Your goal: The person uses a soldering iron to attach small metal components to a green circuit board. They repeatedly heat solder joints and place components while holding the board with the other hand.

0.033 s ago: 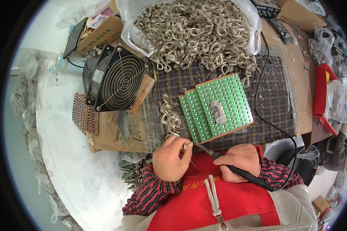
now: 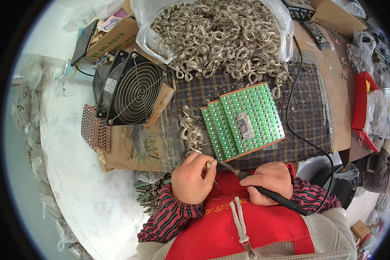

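My left hand (image 2: 190, 180) is closed in a pinch on a small coil of wire (image 2: 208, 165), mostly hidden by the fingers; a thin lead hangs below. My right hand (image 2: 272, 181) grips the black handle of a soldering iron (image 2: 278, 200). Its metal tip points left, close to the left fingertips and the near edge of the boards; whether it touches anything, I cannot tell. Just beyond both hands lie overlapping green circuit board panels (image 2: 258, 104), with a small greyish-white piece (image 2: 245, 126) on top. Several coiled wires (image 2: 190, 132) lie left of the panels.
A large heap of wire coils (image 2: 216, 39) in clear plastic fills the far side. A black fan (image 2: 136, 89) stands at left, beside brown boards (image 2: 95, 128). The iron's cord (image 2: 292, 123) runs across the checked cloth (image 2: 310, 104). A red box (image 2: 362, 102) is at right.
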Demonstrator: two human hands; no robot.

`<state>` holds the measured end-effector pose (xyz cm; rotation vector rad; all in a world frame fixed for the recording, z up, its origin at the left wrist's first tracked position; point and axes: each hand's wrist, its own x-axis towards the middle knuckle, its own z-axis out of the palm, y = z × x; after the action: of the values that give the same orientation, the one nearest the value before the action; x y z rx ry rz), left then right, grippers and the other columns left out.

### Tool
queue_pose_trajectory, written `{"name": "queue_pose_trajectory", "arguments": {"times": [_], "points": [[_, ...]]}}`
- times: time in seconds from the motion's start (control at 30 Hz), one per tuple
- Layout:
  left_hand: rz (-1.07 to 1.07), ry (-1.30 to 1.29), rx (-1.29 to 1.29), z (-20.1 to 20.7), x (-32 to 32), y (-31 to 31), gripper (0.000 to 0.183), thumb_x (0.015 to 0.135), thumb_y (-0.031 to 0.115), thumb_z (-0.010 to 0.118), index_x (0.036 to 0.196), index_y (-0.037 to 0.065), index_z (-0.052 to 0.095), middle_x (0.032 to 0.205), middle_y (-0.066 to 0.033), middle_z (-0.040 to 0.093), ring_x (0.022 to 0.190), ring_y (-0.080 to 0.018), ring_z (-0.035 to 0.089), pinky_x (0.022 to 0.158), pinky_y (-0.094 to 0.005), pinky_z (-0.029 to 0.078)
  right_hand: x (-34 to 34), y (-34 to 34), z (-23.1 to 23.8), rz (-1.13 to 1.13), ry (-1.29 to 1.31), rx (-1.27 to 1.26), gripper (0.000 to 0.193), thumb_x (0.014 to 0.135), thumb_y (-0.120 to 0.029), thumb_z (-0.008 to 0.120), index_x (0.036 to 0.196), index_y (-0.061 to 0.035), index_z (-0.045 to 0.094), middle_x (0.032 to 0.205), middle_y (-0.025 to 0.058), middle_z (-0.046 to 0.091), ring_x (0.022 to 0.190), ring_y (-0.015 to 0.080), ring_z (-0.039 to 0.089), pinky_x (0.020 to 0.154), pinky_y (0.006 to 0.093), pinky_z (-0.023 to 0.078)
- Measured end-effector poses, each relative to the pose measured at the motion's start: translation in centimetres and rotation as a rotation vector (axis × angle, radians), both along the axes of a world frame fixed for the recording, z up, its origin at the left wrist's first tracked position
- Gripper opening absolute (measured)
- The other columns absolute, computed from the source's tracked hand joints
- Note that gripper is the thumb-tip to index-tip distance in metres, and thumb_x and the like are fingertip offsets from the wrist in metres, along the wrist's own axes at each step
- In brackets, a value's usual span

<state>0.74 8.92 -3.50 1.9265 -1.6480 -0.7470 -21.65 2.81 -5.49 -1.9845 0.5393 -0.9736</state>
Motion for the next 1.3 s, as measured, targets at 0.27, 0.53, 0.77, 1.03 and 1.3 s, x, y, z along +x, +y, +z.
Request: {"name": "queue_pose_trajectory", "arguments": {"times": [0.27,0.53,0.77,1.03,1.3], "points": [[0.027,0.014,-0.014,-0.43,-0.14,0.05,0.009,0.089,0.011,0.073,0.088,0.006,0.066,0.079,-0.0057,0.061,0.056,-0.0192,0.062,0.051,-0.0325,0.048,0.04,0.11,-0.17,-0.011,-0.025,0.010,0.025,0.071,-0.003,0.074,0.095,-0.0074,0.071,0.060,0.0046,0.057,0.047,0.0227,0.056,0.043,0.0340,0.043],[0.009,-0.028,-0.043,-0.48,-0.16,0.15,0.009,0.089,0.011,0.074,0.088,0.006,0.066,0.078,-0.0060,0.061,0.056,-0.0207,0.062,0.051,-0.0335,0.048,-0.12,0.01,-0.38,0.001,-0.040,0.009,0.023,0.072,-0.004,0.074,0.095,-0.0074,0.071,0.058,0.0044,0.055,0.045,0.0218,0.055,0.042,0.0341,0.042],[0.005,-0.042,-0.018,-0.48,-0.12,0.15,0.010,0.089,0.012,0.074,0.088,0.007,0.066,0.080,-0.0066,0.061,0.058,-0.0235,0.062,0.052,-0.0348,0.048,-0.14,-0.04,-0.45,-0.003,-0.053,0.004,0.022,0.073,-0.005,0.074,0.095,-0.0064,0.071,0.059,0.0048,0.056,0.045,0.0220,0.056,0.042,0.0338,0.043],[-0.009,-0.053,-0.029,-0.43,-0.05,0.19,0.009,0.090,0.013,0.074,0.089,0.007,0.066,0.080,-0.0066,0.062,0.059,-0.0246,0.063,0.052,-0.0355,0.049,-0.09,-0.17,-0.43,-0.005,-0.060,0.004,0.022,0.073,-0.004,0.073,0.095,-0.0061,0.071,0.058,0.0050,0.056,0.046,0.0215,0.057,0.043,0.0334,0.044],[-0.010,-0.059,-0.025,-0.39,-0.08,0.15,0.009,0.089,0.013,0.074,0.089,0.007,0.067,0.081,-0.0069,0.062,0.060,-0.0251,0.063,0.052,-0.0360,0.049,-0.11,-0.17,-0.49,-0.009,-0.070,0.003,0.022,0.074,-0.005,0.072,0.097,-0.0060,0.071,0.059,0.0050,0.057,0.046,0.0212,0.057,0.043,0.0332,0.044]]}}
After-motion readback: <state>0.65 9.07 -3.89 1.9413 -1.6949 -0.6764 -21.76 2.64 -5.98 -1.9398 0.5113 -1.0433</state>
